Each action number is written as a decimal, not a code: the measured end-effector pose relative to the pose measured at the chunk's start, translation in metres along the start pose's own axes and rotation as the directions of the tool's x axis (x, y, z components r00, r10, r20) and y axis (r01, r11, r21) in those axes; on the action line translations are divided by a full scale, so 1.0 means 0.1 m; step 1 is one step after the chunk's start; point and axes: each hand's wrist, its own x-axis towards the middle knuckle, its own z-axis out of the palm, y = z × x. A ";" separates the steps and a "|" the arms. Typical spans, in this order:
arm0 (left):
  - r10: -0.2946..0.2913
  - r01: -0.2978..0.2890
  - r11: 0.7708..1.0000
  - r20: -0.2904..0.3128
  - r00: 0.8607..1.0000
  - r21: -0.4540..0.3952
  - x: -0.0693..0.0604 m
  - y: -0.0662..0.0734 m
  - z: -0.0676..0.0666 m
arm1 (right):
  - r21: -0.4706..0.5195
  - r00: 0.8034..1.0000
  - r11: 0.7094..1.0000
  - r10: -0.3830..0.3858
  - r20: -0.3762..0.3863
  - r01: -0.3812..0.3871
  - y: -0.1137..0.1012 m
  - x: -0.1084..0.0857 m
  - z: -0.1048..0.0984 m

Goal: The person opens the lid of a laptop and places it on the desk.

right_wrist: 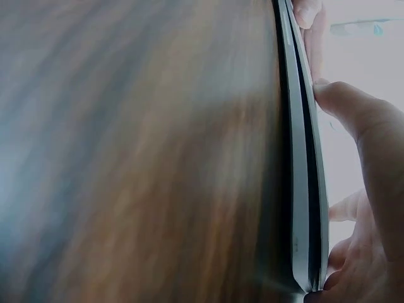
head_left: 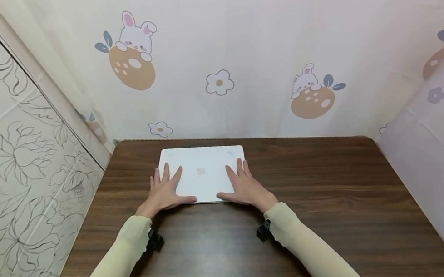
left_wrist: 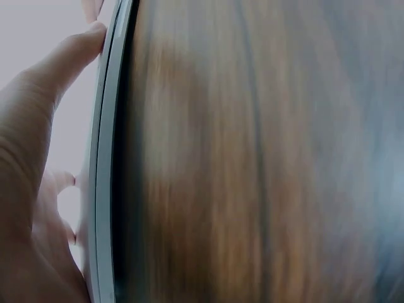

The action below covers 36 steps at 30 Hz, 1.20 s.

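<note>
Rests both hands on a laptop, a thin slab of pale, smooth metal with rounded corners, lid down, and a faint apple-shaped logo mid-lid. Spreads the left hand over the 8 o'clock corner and the right hand over the 4 o'clock corner, both wide open, with straight fingers laid apart on the lid, thumbs angled inward by the near edge, and nothing gripped in either. Shows a narrow dark seam between lid and base in both wrist views, broader in the right one. Lies on a dark brown table with streaky wood grain and rounded far corners, at 11 o'clock from the tabletop's middle, just short of the far edge. Backs onto a softly rippled curtain printed with rabbits and flowers at 12 o'clock, and a line-drawn floral panel toward 10. Points the notched front edge to 6 o'clock, toward the person; runs lengthwise from 9 to 3, roughly parallel to the table's far edge.
</note>
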 end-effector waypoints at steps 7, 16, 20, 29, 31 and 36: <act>0.013 -0.013 1.000 -0.008 1.000 0.028 0.01 0.12 0.09 | -0.028 1.000 1.000 0.000 -0.011 0.000 0.08 -0.11 -0.04; 0.029 -0.028 0.999 -0.004 1.000 0.038 0.00 0.24 0.15 | -0.054 0.999 0.998 -0.022 -0.034 0.021 0.20 -0.22 -0.06; 0.029 -0.029 0.999 0.004 1.000 0.045 0.00 0.30 0.17 | -0.065 1.000 0.998 -0.018 -0.026 0.016 0.23 -0.26 -0.06; 0.030 -0.031 0.997 0.019 0.999 0.073 -0.04 0.44 0.24 | -0.053 1.000 0.999 0.006 -0.017 -0.007 0.29 -0.39 -0.08; 0.030 -0.031 0.997 0.021 0.999 0.074 -0.05 0.47 0.26 | -0.047 1.000 0.999 0.012 -0.020 -0.012 0.31 -0.42 -0.08; 0.033 -0.035 0.997 0.022 0.999 0.075 -0.07 0.57 0.30 | -0.040 0.999 0.999 0.025 -0.027 -0.026 0.36 -0.51 -0.09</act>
